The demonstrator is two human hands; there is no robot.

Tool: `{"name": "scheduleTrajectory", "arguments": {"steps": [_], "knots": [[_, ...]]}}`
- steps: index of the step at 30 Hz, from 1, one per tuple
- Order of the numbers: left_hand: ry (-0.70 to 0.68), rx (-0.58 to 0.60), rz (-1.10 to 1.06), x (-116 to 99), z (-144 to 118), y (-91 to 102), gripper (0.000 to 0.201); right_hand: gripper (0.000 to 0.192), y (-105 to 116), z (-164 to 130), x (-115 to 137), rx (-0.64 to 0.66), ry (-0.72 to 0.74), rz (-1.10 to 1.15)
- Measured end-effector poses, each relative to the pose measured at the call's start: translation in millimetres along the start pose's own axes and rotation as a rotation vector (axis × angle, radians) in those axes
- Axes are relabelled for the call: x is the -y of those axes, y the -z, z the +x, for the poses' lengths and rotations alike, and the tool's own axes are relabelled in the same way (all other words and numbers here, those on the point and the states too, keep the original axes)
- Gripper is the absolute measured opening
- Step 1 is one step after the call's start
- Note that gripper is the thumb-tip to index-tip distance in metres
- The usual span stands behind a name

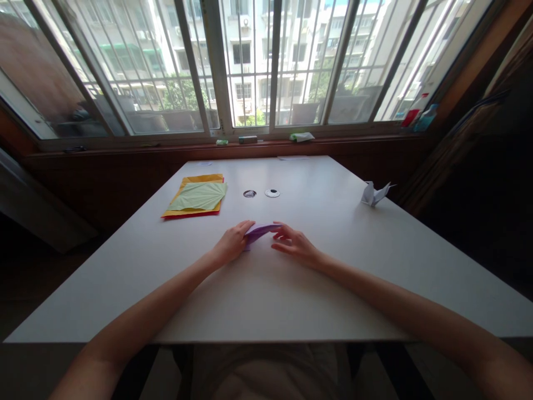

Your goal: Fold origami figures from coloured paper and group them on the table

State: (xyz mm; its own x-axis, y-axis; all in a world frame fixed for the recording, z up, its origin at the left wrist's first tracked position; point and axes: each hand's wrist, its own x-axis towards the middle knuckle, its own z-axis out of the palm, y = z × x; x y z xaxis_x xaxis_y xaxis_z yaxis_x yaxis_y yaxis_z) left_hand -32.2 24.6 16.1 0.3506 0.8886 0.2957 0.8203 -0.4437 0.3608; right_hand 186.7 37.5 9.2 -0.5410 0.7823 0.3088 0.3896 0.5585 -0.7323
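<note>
My left hand (233,241) clasps purple paper (259,230); my right hand (296,244), half-curled, touches its edge (only lightly). Slipping there could crease it askew

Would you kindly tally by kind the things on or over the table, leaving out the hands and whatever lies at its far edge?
Purple paper: 1
Paper pile: 1
White folded paper: 1
Round pieces: 2
Total: 5

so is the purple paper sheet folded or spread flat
Looks folded, not flat: the purple paper sheet arches narrowly between left hand and right hand.
</note>
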Motion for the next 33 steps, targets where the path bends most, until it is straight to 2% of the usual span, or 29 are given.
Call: {"name": "scheduleTrajectory", "arguments": {"steps": [2,5,8,11,15,19,24,28,33], "knots": [[0.020,-0.056,-0.064,-4.3,0.8,-0.4,0.043,0.054,-8.4,4.4,6.3,-0.014,-0.091,0.161],[0.037,-0.085,-0.112,-13.6,-1.2,-2.4,0.044,0.047,-23.6,10.9,18.3,-0.040,-0.073,0.285],[0.026,-0.056,-0.145,-20.4,-4.5,-4.0,0.051,0.026,-36.5,16.3,25.4,-0.136,-0.066,0.287],[0.044,-0.065,-0.197,-20.5,-5.0,-4.7,0.055,0.020,-42.2,18.8,25.0,-0.211,-0.085,0.245],[0.069,-0.140,-0.344,-18.3,-2.1,-4.4,0.051,0.020,-42.6,17.5,21.2,-0.251,-0.129,0.203],[0.104,-0.207,-0.596,-22.2,-0.6,-3.3,0.044,0.021,-42.0,16.5,20.5,-0.275,-0.157,0.217],[0.263,-0.269,-0.997,-19.4,2.7,-4.6,0.035,0.025,-38.7,19.4,17.6,-0.296,-0.223,0.418],[0.374,-0.269,-1.198,-9.9,4.6,-6.7,0.035,0.030,-37.9,22.3,8.8,-0.307,-0.274,0.608],[0.452,-0.257,-1.307,-9.9,4.2,-8.4,0.036,0.037,-38.7,21.5,4.6,-0.320,-0.298,0.606]]}}
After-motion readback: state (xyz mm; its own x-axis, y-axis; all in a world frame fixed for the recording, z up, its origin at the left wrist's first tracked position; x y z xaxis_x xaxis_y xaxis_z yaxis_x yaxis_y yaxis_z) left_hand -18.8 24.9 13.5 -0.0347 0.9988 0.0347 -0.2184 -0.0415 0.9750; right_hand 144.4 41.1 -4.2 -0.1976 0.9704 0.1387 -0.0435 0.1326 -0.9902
